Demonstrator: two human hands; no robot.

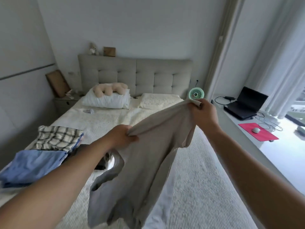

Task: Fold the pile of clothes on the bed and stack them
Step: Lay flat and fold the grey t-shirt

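Left hand point(123, 135) and right hand point(203, 113) each gripped an upper edge of a beige shirt point(145, 162), held hanging above the bed point(206, 187), beside folded clothes point(49, 151).

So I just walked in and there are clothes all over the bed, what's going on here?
A person is folding laundry. Both hands hold a beige shirt up in the air over the bed: the left hand grips one edge, the right hand pinches the other, higher up. Folded plaid and blue clothes already lie on the bed's left side.
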